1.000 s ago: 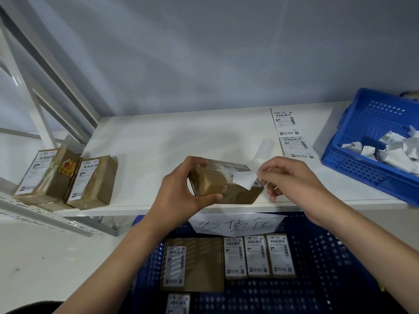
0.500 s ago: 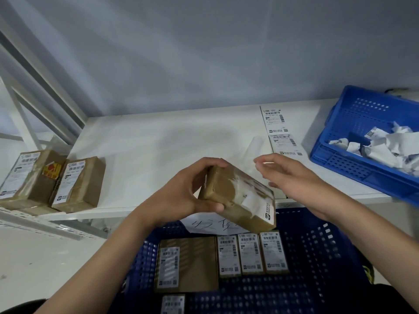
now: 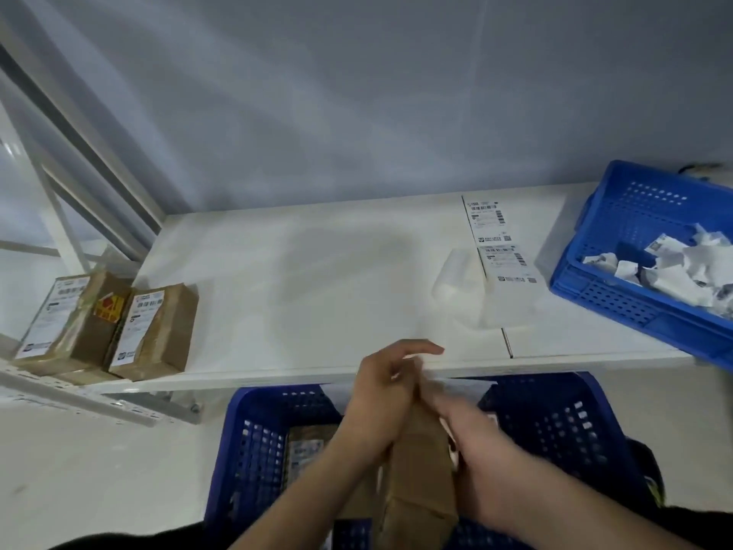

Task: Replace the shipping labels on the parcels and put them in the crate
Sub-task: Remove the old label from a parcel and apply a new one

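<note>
A brown parcel [image 3: 420, 474] stands on end, tilted, over the blue crate [image 3: 238, 434] below the shelf edge, its plain back towards me. My left hand [image 3: 377, 410] grips its upper end from the left. My right hand [image 3: 488, 466], blurred, lies against its right side with fingers that look straight. The parcel's label is hidden. In the crate, a labelled parcel [image 3: 305, 450] shows beside my left wrist; the rest are covered by my arms. Two more labelled parcels [image 3: 75, 319] [image 3: 158, 323] lie at the shelf's left end.
On the white shelf [image 3: 317, 287] a strip of fresh labels [image 3: 492, 232] lies at the right, with peeled backing paper [image 3: 460, 287] beside it. A blue bin [image 3: 587, 295] holding crumpled old labels sits at the far right. Grey rack struts rise at the left.
The parcel has come down from the shelf edge to over the crate and turned on end. My right hand let go of the label and moved onto the parcel's side.
</note>
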